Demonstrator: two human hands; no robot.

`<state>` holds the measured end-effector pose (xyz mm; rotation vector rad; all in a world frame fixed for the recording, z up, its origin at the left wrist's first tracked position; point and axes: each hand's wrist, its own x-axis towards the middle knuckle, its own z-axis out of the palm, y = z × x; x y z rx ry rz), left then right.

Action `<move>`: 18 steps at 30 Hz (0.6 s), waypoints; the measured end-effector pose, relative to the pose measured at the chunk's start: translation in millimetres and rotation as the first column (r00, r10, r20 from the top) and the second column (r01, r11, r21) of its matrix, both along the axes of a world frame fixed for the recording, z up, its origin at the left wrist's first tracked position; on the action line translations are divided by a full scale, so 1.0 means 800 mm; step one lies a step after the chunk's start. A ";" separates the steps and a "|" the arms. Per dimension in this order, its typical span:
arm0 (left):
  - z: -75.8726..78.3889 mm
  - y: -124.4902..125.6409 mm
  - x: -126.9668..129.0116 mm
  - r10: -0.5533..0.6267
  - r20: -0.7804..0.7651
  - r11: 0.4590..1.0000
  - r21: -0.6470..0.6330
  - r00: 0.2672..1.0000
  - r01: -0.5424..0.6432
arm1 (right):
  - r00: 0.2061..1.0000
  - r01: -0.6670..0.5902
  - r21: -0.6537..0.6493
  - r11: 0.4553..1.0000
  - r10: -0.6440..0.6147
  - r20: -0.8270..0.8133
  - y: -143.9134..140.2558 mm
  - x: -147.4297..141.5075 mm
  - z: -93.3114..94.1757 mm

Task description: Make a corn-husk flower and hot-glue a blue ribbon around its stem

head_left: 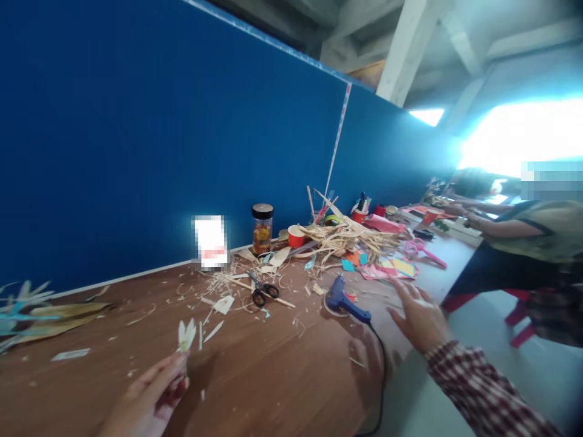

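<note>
Pinched in my left hand [155, 391], near the front of the table, is a small pale husk flower [186, 335] with its petals pointing up. My right hand [421, 315] reaches over the table's right side, fingers stretched and apart, holding nothing. Just left of that hand lies a blue glue gun [337, 298], its black cord running down off the front. Black-handled scissors [262, 290] rest among cut scraps in the middle of the table. A heap of dry husk strips [350, 237] spreads behind the glue gun.
A blue partition [182, 133] runs along the table's back. By it stand a lidded jar [262, 229] and a red cup [296, 237]. Pink scissors [423, 250] and coloured paper [403, 267] lie at the right. Another person [542, 230] sits on the far right.
</note>
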<state>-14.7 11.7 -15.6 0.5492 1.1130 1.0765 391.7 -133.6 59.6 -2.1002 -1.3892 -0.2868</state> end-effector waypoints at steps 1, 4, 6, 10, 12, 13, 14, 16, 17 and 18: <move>-0.004 0.001 -0.001 -0.005 0.000 1.000 0.005 1.000 0.005 | 0.996 -0.029 -0.045 0.999 0.033 0.084 0.000 -0.004 -0.007; -0.011 0.004 -0.003 0.017 0.008 1.000 -0.007 1.000 -0.016 | 0.984 -0.100 -0.182 0.978 0.124 0.125 0.015 -0.033 -0.031; -0.011 0.003 -0.003 0.026 0.016 1.000 -0.012 1.000 -0.026 | 0.967 -0.019 -0.221 0.975 0.074 0.243 0.028 -0.048 -0.044; -0.004 -0.001 -0.001 -0.016 0.006 1.000 0.002 1.000 0.016 | 0.902 0.072 -0.289 0.955 0.061 0.427 0.043 -0.046 -0.056; -0.001 -0.002 0.000 -0.025 0.004 1.000 0.001 1.000 0.025 | 0.891 0.079 -0.304 0.950 0.070 0.449 0.043 -0.038 -0.058; 0.000 -0.002 0.001 -0.025 0.007 1.000 -0.003 1.000 0.025 | 0.891 0.073 -0.304 0.950 0.075 0.448 0.041 -0.035 -0.058; 0.002 -0.002 0.002 -0.020 0.010 1.000 -0.007 1.000 0.020 | 0.894 0.070 -0.297 0.952 0.072 0.443 0.039 -0.032 -0.059; 0.005 -0.003 0.004 -0.007 0.014 1.000 -0.014 1.000 0.007 | 0.902 0.061 -0.273 0.960 0.064 0.427 0.035 -0.028 -0.062; 0.006 -0.003 0.005 -0.004 0.015 1.000 -0.015 1.000 0.004 | 0.907 0.057 -0.258 0.965 0.058 0.418 0.033 -0.027 -0.064; 0.008 -0.004 0.005 -0.001 0.012 1.000 -0.014 1.000 0.001 | 0.912 0.056 -0.232 0.971 0.045 0.409 0.031 -0.026 -0.065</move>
